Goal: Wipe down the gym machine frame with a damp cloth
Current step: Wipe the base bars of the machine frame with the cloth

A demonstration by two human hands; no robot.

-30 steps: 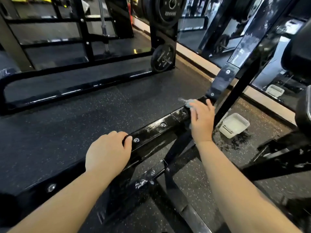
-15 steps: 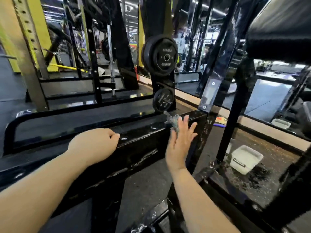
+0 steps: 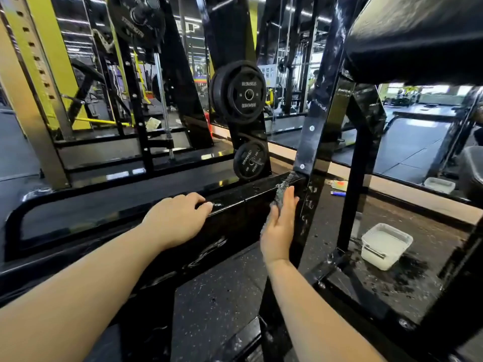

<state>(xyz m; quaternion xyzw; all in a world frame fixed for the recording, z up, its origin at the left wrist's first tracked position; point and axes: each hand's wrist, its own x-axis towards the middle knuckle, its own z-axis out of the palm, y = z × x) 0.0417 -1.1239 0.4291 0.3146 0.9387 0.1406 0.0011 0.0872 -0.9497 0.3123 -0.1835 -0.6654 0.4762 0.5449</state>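
Now the right hand (image 3: pixel 281 228) lies flat, fingers straight, pressing a grey cloth (image 3: pixel 282 189) against the near face of the black frame beam (image 3: pixel 235 218). The cloth bunches past the fingertips to the beam's top edge. Left of those fingers, the left hand (image 3: pixel 177 220) curls over the beam's top. Well to their right, a white tub (image 3: pixel 384 246) sits on the floor.

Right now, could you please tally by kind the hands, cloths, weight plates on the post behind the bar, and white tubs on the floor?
Hands: 2, left hand gripping the bar, right hand pressing the cloth
Cloth: 1
Weight plates: 2, large plate, small plate
White tub: 1
Total: 6
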